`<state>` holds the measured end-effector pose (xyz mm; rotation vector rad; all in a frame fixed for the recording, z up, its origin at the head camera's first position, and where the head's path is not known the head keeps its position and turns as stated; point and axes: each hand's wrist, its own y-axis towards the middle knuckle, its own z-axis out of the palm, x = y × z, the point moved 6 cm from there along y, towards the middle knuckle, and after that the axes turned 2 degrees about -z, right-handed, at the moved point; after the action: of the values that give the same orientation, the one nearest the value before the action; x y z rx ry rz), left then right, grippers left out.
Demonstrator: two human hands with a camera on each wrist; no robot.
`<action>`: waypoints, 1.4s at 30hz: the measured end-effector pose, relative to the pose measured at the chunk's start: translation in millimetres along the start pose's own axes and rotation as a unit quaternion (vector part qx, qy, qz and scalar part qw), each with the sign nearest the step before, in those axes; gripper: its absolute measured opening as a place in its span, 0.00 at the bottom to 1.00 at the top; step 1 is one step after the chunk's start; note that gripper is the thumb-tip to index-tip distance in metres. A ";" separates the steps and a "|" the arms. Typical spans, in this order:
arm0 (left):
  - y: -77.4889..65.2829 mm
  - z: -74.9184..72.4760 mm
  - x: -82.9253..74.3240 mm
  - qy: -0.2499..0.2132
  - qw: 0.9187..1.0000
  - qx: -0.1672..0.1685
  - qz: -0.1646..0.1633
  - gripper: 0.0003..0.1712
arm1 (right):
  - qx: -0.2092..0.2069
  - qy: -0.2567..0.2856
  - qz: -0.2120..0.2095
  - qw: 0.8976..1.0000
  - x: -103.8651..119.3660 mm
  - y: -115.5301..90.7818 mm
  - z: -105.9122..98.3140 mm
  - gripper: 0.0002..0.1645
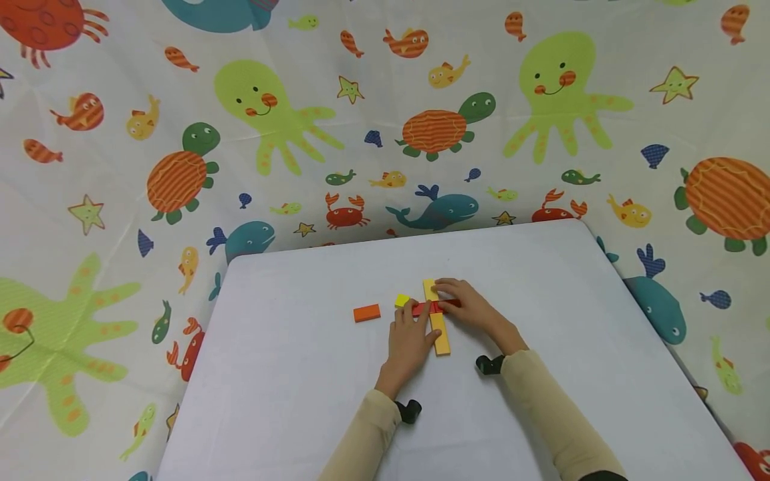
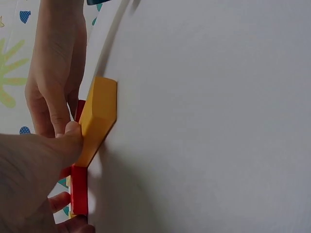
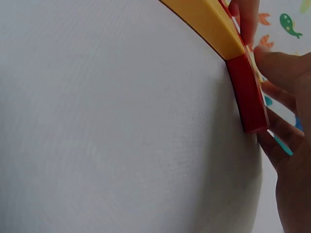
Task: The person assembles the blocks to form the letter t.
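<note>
On the white table, flat blocks form a cross: a yellow block (image 1: 430, 290) at the far side, another yellow block (image 1: 441, 336) at the near side, and red blocks (image 1: 424, 308) across the middle. My left hand (image 1: 409, 342) touches the cross from the left, its thumb against the near yellow block (image 2: 99, 109) and its fingers by the left red block (image 2: 78, 189). From the right, my right hand (image 1: 475, 306) reaches over the right red block (image 3: 246, 92), with fingers at the far yellow block. Both hands partly hide the middle.
An orange block (image 1: 367, 312) lies left of the cross. Just beside the left fingertips is a bright yellow block (image 1: 402, 300). The white table (image 1: 289, 374) stands before a cloth (image 1: 373, 80) printed with sea animals.
</note>
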<state>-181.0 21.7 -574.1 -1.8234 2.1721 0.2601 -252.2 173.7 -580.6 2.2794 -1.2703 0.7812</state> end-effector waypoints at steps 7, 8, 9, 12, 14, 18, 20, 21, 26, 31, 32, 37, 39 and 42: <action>0.3 1.1 0.1 -0.010 1.000 0.001 0.006 0.42 | 0.024 0.004 0.002 1.000 -1.4 -5.7 0.8 0.32; 0.3 1.0 -0.1 -0.011 1.000 0.000 0.007 0.42 | 0.027 0.002 0.001 1.000 -1.5 -5.7 0.5 0.32; 0.1 1.1 -0.2 -0.013 1.000 0.000 0.008 0.42 | 0.030 -0.001 -0.001 1.000 -1.6 -5.7 0.2 0.33; -0.4 1.2 0.0 -0.017 1.000 0.000 0.011 0.42 | 0.038 -0.014 -0.004 0.999 -2.4 -4.7 0.0 0.34; -0.6 1.1 0.7 -0.021 1.000 -0.003 0.011 0.42 | 0.043 -0.025 -0.009 0.999 -2.4 -3.6 -0.1 0.34; -0.6 1.6 3.0 -0.033 0.999 -0.004 0.012 0.42 | 0.053 -0.046 -0.012 0.997 -0.8 -1.6 -0.8 0.33; -0.7 2.4 4.3 -0.039 0.999 -0.003 0.014 0.42 | 0.056 -0.057 -0.010 0.997 0.2 -1.3 -1.7 0.33; -0.8 2.6 5.1 -0.041 0.999 -0.004 0.016 0.42 | 0.058 -0.062 -0.009 0.996 0.7 -1.4 -2.1 0.33; -2.9 0.9 10.7 -0.042 0.999 -0.014 0.024 0.39 | 0.062 -0.084 -0.010 0.994 3.3 -1.9 -2.4 0.32; -8.9 -10.4 19.9 -0.060 0.996 -0.050 0.030 0.31 | 0.061 -0.091 -0.013 0.994 3.4 -1.8 -0.1 0.33; -10.4 -13.1 22.4 -0.060 0.996 -0.059 0.031 0.30 | 0.061 -0.092 -0.013 0.994 3.2 -1.8 0.2 0.33; -13.5 -25.6 35.9 -0.056 0.991 -0.116 0.040 0.25 | 0.057 -0.088 -0.011 0.994 2.9 -1.8 0.4 0.33; -12.3 -29.3 41.1 -0.054 0.989 -0.132 0.043 0.24 | 0.057 -0.086 -0.009 0.995 2.6 -1.8 0.2 0.33; -8.4 -34.1 46.6 -0.046 0.987 -0.147 0.048 0.23 | 0.057 -0.084 -0.007 0.995 2.6 -2.0 0.2 0.34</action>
<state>-183.6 -34.1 -557.3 -1.8130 2.2563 0.7063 -249.3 172.9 -579.2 2.4876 -1.3115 0.6858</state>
